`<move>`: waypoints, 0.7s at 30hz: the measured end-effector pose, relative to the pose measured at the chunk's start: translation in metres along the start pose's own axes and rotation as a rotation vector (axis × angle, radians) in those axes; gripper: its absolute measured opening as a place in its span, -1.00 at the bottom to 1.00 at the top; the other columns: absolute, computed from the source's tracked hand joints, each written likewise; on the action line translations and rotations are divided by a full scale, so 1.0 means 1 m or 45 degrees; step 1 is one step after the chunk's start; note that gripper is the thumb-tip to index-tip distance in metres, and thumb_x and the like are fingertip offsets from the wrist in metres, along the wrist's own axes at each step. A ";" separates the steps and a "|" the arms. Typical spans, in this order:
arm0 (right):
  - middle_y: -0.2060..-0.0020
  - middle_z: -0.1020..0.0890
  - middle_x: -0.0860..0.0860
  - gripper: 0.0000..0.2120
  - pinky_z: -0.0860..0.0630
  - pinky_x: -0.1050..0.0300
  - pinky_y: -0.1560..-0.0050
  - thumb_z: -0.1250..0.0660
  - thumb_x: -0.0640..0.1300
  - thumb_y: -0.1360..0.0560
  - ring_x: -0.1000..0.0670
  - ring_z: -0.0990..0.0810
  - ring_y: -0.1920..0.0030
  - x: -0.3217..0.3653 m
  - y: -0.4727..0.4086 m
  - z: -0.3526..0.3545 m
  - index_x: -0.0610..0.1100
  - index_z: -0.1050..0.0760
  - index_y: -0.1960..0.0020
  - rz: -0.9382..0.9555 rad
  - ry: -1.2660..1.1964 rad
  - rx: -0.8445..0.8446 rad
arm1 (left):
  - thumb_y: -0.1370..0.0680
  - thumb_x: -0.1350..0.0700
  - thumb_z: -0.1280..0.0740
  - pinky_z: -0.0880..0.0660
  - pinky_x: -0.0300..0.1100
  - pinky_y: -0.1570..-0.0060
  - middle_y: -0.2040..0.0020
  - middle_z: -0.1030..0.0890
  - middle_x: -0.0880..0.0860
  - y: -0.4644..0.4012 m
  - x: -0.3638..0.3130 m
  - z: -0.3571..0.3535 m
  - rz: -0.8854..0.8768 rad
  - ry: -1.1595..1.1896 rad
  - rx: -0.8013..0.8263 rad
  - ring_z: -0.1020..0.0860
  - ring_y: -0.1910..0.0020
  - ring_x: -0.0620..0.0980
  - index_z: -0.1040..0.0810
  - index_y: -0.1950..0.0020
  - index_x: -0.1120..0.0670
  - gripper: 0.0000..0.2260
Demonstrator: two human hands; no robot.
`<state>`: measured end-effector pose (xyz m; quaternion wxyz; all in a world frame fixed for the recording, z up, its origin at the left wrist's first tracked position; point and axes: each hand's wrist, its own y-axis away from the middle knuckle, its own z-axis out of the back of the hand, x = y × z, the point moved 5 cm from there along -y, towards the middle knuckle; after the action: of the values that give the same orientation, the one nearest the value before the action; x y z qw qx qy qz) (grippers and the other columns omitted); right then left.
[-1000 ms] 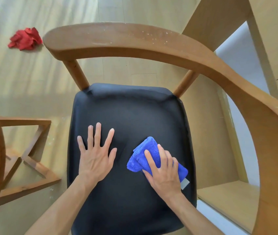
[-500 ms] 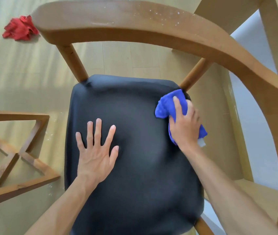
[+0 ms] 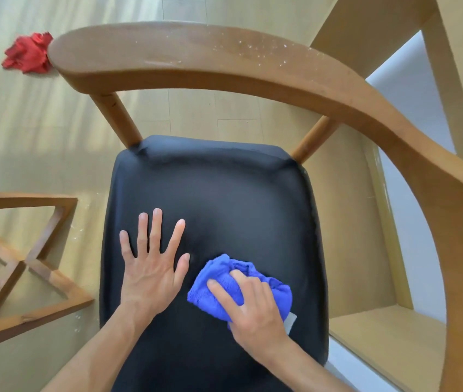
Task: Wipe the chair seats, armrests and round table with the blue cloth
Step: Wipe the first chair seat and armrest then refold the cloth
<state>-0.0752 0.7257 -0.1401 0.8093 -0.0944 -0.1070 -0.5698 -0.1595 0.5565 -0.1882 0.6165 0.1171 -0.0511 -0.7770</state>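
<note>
Right now the right hand (image 3: 255, 309) grips the bunched blue cloth (image 3: 224, 290) on the black seat (image 3: 224, 199); the left hand (image 3: 151, 267) presses flat, fingers spread. Bunched so tightly, the cloth could skip patches, and the crumbs on the armrest (image 3: 224, 58) might drop onto the wiped seat.

Your floor (image 3: 26, 123) carries the chair (image 3: 252, 69), a wooden cross-braced base (image 3: 26, 264) at near left, and 1 red cloth (image 3: 28, 55) far left.

Fluffy blue cloth (image 3: 224, 292), matt leathery seat (image 3: 224, 207)
</note>
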 end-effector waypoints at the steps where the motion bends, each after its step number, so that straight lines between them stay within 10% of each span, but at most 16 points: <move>1: -0.06 -0.58 -0.16 -0.33 -0.51 0.07 0.21 -0.45 -0.27 -0.16 -0.13 -0.58 0.23 -0.008 -0.010 0.008 0.02 -0.52 -0.26 -0.034 -0.041 0.041 | -0.56 -0.14 0.01 0.02 0.37 -0.39 -0.58 -0.02 0.20 0.000 0.000 0.000 0.000 -0.001 -0.005 0.01 -0.55 0.25 -0.10 -0.55 -0.02 -0.44; 8: -0.19 -0.48 -0.04 -0.44 -0.48 0.13 0.01 -0.37 -0.12 -0.43 -0.04 -0.51 -0.04 -0.009 -0.021 0.047 0.06 -0.34 -0.40 0.055 -0.534 0.202 | -0.56 -0.15 0.01 0.01 0.39 -0.39 -0.57 -0.03 0.22 0.000 -0.001 -0.002 -0.003 0.001 0.005 0.00 -0.55 0.25 -0.12 -0.55 -0.02 -0.44; 13: -0.17 -0.57 -0.20 -0.46 -0.53 -0.02 0.12 -0.53 -0.02 -0.31 -0.20 -0.59 0.05 -0.046 -0.044 0.035 -0.03 -0.56 -0.28 -0.163 0.021 0.110 | -0.55 -0.15 0.01 0.00 0.37 -0.39 -0.58 -0.03 0.20 0.000 -0.001 0.000 0.015 0.008 0.010 -0.01 -0.55 0.24 -0.09 -0.55 -0.03 -0.43; 17: -0.36 -0.42 -0.23 -0.31 -0.43 -0.22 -0.13 -0.36 0.27 -0.34 -0.25 -0.43 -0.26 -0.051 -0.030 0.011 0.02 -0.39 -0.41 -0.227 0.188 0.100 | -0.55 -0.16 0.00 0.02 0.36 -0.40 -0.58 -0.03 0.20 -0.002 -0.001 0.000 0.013 0.001 0.004 0.00 -0.55 0.24 -0.09 -0.55 -0.04 -0.43; 21: -0.28 -0.41 -0.17 -0.34 -0.49 -0.16 -0.01 -0.38 0.27 -0.38 -0.21 -0.49 -0.12 -0.053 -0.023 0.005 0.03 -0.34 -0.39 -0.158 0.231 0.015 | -0.55 -0.16 0.01 0.02 0.35 -0.40 -0.58 -0.04 0.20 0.000 -0.001 0.000 0.023 0.017 0.021 -0.01 -0.55 0.24 -0.09 -0.55 -0.04 -0.43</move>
<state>-0.1140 0.7669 -0.1499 0.7795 -0.0309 -0.0420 -0.6243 -0.1590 0.5573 -0.1876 0.6228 0.1269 -0.0543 -0.7701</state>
